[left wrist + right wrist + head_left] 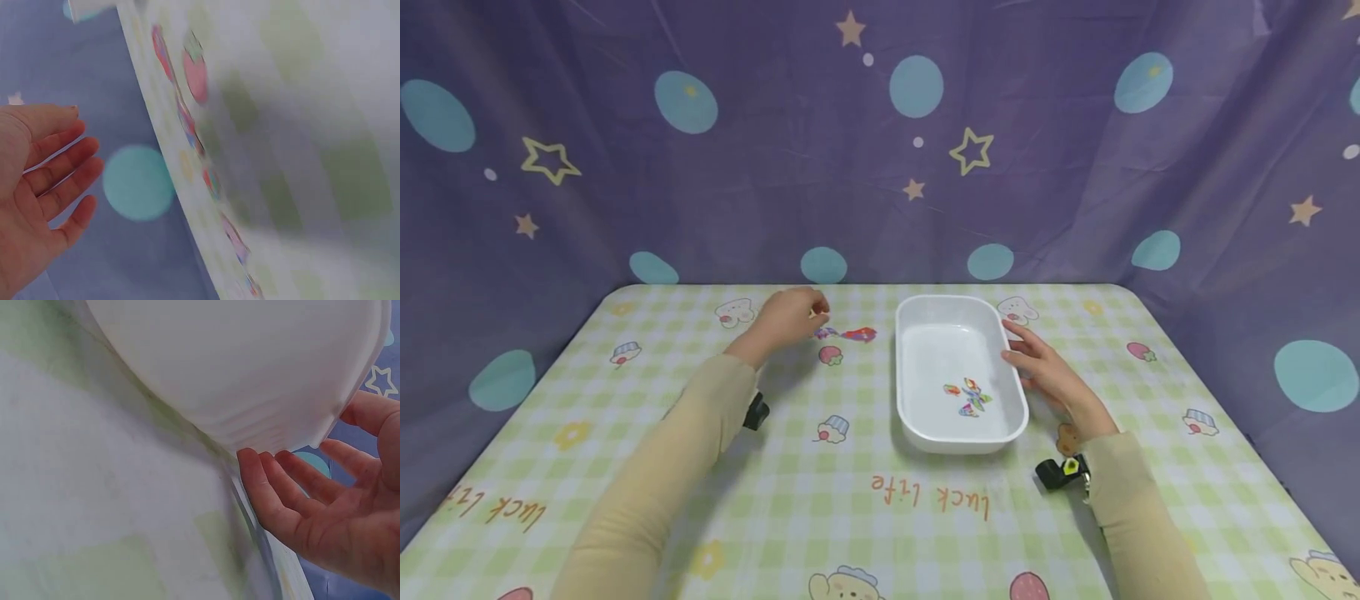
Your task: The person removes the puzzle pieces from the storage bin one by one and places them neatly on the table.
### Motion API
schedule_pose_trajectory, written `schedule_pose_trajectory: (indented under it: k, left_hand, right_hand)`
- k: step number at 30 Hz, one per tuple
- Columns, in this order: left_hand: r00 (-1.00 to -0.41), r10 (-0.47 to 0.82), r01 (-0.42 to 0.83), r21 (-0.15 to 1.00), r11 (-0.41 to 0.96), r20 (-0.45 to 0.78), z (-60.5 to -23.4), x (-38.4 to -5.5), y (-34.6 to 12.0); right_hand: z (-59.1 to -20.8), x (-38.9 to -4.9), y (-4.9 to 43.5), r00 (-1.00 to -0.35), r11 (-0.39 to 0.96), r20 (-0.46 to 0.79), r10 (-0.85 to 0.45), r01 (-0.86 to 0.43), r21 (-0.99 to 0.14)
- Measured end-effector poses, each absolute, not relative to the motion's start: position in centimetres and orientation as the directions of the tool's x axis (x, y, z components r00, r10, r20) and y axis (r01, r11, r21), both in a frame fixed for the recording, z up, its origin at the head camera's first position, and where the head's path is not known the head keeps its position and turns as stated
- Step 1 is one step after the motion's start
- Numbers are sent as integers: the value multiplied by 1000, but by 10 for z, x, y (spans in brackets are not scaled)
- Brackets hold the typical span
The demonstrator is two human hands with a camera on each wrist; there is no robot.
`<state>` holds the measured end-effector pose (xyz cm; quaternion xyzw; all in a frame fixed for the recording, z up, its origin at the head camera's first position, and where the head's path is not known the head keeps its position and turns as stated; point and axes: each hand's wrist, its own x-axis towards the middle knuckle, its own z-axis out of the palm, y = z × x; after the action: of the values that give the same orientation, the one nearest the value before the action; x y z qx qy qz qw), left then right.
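A white plastic basin (917, 433) stands right of the table's middle, with several small, brightly coloured pieces (972, 398) on its floor. My right hand (1048, 371) touches the basin's right side, thumb and forefinger at the rim. In the right wrist view, its other fingers lie loosely against the outer wall (250, 375). My left hand (792, 318) hovers over the far left half of the table, fingers loosely bent with nothing visible between them. Close by lie more coloured pieces (859, 334), partly hidden by that hand. The left wrist view shows them in a row, blurred, including a red-and-purple piece (161, 53).
A green-and-white checked cloth (820, 517) with printed cartoons covers the table. Behind its far edge hangs a purple curtain (790, 183) with stars and blue dots. Black wrist cameras (1058, 473) sit at both sleeves.
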<state>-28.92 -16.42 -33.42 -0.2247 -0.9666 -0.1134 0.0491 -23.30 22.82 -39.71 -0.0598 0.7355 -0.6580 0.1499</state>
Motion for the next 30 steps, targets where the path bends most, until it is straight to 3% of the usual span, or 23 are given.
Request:
schedule_pose_trajectory:
  k: [14,30]
  left_hand:
    - [-776,607,626,98,773,170,-329,-273,-83]
    - [-667,742,745,71,663,69,-345,-258,-16]
  right_hand:
    - [-401,-234,230,-948,123,-149,-281,118,-985]
    - [-398,-235,227,-947,129,-158,-278,127,-984]
